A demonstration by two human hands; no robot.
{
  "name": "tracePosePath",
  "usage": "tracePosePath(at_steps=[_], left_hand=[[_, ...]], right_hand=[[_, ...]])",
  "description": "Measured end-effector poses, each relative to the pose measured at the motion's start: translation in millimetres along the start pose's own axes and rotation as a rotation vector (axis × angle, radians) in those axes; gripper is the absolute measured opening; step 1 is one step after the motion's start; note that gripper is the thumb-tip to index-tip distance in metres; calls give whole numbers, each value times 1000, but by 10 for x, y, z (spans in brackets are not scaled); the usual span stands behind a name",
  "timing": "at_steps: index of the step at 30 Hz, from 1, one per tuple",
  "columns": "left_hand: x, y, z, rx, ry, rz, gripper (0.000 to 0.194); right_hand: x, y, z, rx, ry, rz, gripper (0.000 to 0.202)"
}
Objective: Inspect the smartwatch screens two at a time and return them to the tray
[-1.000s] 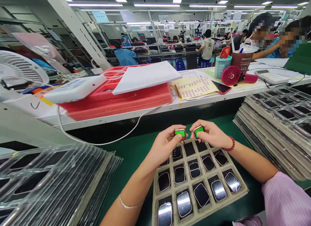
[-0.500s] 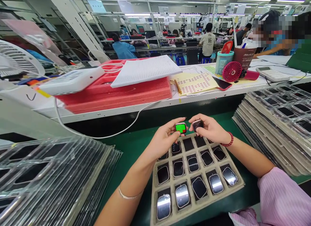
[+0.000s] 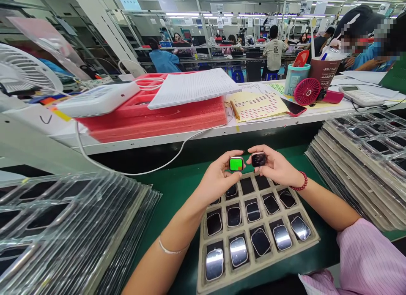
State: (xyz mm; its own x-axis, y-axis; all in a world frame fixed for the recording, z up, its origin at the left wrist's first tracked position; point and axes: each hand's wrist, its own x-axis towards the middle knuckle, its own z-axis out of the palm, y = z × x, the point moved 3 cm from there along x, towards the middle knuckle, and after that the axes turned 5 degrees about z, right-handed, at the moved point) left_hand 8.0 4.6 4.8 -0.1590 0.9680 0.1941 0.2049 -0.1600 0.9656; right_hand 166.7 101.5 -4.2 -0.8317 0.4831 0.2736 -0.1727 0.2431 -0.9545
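Between the fingers and thumb of my left hand (image 3: 218,176) is a smartwatch body with a lit green screen (image 3: 236,163). A second smartwatch body with a dark screen (image 3: 259,159) is gripped by my right hand (image 3: 277,166), a short gap away; faint marks show on its display. Both are held up over the far edge of a beige compartment tray (image 3: 312,245). Smartwatch bodies, such as one near the middle (image 3: 253,211), lie face up in its compartments. Two compartments in the far row show only dark bottoms. My hands cover part of that row.
Stacked clear plastic trays (image 3: 123,202) stand at left, and another tray stack (image 3: 358,172) at right. Behind, a white shelf (image 3: 253,118) carries red foam (image 3: 165,126), a notebook (image 3: 193,88), a phone (image 3: 294,108) and a pink fan (image 3: 307,92). A white cable (image 3: 152,170) hangs down. Co-workers sit beyond.
My left thumb has moved down off the green screen, and my right thumb has left the dark one. Both watches now face me more squarely. The view has shifted slightly.
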Motion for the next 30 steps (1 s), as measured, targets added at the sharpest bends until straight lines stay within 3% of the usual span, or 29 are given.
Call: tracePosePath(at_steps=[4, 9, 13, 19, 30], left_hand=[[-4, -2, -6, 29, -16, -15, 58], [22, -18, -47, -32, -5, -8, 49], [36, -22, -62, 23, 13, -1, 57], [36, -30, -36, -38, 36, 6, 37], [29, -45, -56, -46, -3, -26, 61]], right_hand=[[7, 19, 3, 13, -13, 8, 54], [7, 27, -3, 29, -19, 18, 56], [3, 26, -6, 27, -42, 34, 56], [-10, 15, -8, -1, -65, 42, 56], [13, 109, -27, -23, -20, 93, 62]])
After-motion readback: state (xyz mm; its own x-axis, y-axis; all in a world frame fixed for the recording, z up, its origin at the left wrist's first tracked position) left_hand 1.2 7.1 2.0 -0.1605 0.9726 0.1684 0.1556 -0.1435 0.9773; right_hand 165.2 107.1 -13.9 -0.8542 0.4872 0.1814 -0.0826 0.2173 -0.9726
